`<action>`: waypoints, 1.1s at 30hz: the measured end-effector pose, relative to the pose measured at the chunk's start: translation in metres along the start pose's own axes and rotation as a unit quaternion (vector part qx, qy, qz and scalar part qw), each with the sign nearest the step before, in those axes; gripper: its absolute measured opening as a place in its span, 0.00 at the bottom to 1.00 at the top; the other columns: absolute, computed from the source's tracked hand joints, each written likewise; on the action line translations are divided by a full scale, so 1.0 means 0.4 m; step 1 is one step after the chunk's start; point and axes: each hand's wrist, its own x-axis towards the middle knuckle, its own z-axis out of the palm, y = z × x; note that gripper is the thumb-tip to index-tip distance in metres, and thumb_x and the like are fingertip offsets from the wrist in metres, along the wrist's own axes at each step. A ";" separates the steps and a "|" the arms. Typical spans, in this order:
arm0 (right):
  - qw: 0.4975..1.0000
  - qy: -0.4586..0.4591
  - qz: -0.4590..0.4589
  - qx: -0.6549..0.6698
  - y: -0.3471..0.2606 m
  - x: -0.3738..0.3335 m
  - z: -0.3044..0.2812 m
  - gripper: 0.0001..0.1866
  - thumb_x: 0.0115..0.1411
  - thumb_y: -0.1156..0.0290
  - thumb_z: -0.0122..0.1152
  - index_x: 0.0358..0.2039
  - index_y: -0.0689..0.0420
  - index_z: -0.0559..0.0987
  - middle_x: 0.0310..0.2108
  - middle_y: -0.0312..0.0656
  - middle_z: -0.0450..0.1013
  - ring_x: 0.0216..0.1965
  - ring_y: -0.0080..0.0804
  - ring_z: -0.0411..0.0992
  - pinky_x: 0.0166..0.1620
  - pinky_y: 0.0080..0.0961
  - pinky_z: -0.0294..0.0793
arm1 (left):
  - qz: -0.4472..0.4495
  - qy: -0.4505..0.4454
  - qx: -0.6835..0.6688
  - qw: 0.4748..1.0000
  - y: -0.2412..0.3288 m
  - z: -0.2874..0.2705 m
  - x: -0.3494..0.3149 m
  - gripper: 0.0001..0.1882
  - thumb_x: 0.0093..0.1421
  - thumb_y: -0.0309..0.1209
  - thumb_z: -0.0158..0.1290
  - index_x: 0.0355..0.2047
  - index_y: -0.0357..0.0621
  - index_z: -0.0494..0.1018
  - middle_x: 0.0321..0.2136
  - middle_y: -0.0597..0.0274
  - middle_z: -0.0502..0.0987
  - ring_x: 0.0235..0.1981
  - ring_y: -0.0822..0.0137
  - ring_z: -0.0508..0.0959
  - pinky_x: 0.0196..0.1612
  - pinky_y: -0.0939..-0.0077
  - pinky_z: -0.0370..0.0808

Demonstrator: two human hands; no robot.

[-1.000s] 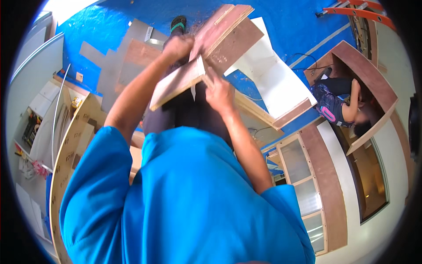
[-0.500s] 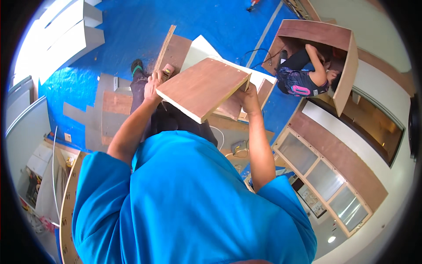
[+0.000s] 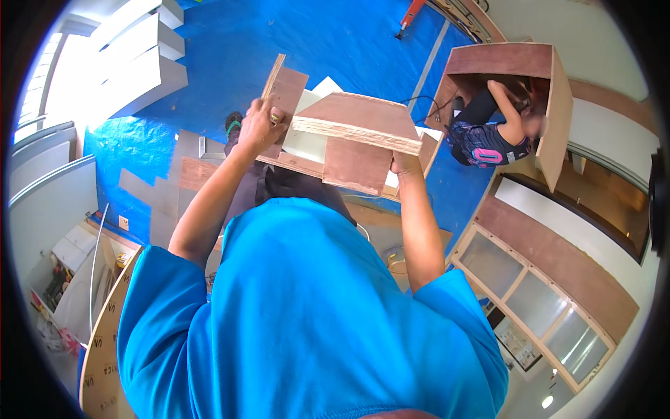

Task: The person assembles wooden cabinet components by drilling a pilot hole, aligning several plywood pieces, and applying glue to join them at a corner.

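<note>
My right hand (image 3: pixel 405 165) is closed around the right end of a brown wooden panel (image 3: pixel 359 112). The panel is tilted, its rough pale edge toward me. At the panel's left end, my left hand (image 3: pixel 259 127) has its fingers curled round a small compact object (image 3: pixel 276 118), mostly hidden and too small to name. Beyond that hand stands an upright brown plywood piece (image 3: pixel 287 87) with a layered edge. Below the panel is another brown board (image 3: pixel 356 166), part of a low wooden assembly with white inner surfaces (image 3: pixel 305 144).
At the right, a person (image 3: pixel 492 133) crouches inside an open wooden box (image 3: pixel 499 59). A framed panel with translucent panes (image 3: pixel 534 305) stands nearer on the right. Blue sheeting (image 3: pixel 244 42) covers the floor. White boards (image 3: pixel 143 77) stand at the far left; a red-handled tool (image 3: pixel 410 15) lies far off.
The panel has tipped, turning its long rough edge toward me. My right hand has gone lower on its end; my left hand has moved slightly right with the small object.
</note>
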 end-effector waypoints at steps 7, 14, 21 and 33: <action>0.994 -0.069 -0.022 0.084 0.060 0.020 -0.065 0.29 0.63 0.56 0.74 0.61 0.52 0.77 0.54 0.38 0.80 0.52 0.29 0.79 0.50 0.37 0.84 | 0.295 0.006 -0.280 0.914 0.280 -0.205 -0.054 0.33 0.60 0.25 0.65 0.66 0.50 0.71 0.67 0.54 0.68 0.64 0.48 0.74 0.58 0.56 0.79; 0.988 -0.135 0.008 0.075 0.051 0.031 -0.063 0.32 0.61 0.52 0.76 0.60 0.55 0.79 0.56 0.43 0.80 0.53 0.31 0.80 0.51 0.36 0.86 | 0.257 0.070 -0.266 0.927 0.319 -0.194 -0.114 0.18 0.60 0.18 0.56 0.50 0.40 0.82 0.52 0.53 0.81 0.47 0.53 0.84 0.47 0.65 0.84; 0.974 -0.216 0.046 0.040 0.029 0.047 0.000 0.32 0.63 0.52 0.75 0.63 0.53 0.76 0.59 0.42 0.78 0.56 0.32 0.79 0.52 0.38 0.86 | 0.303 0.148 -0.208 0.918 0.271 -0.224 -0.166 0.24 0.61 0.39 0.66 0.53 0.36 0.81 0.51 0.53 0.82 0.49 0.55 0.85 0.46 0.66 0.84; 0.964 -0.210 -0.163 -0.022 0.018 -0.049 0.505 0.18 0.65 0.77 0.64 0.56 0.64 0.79 0.51 0.41 0.82 0.50 0.29 0.80 0.55 0.30 0.79 | -0.029 0.002 -0.778 0.627 -0.091 -0.253 -0.477 0.40 0.70 0.58 0.52 0.67 0.36 0.67 0.62 0.41 0.74 0.58 0.47 0.79 0.54 0.54 0.81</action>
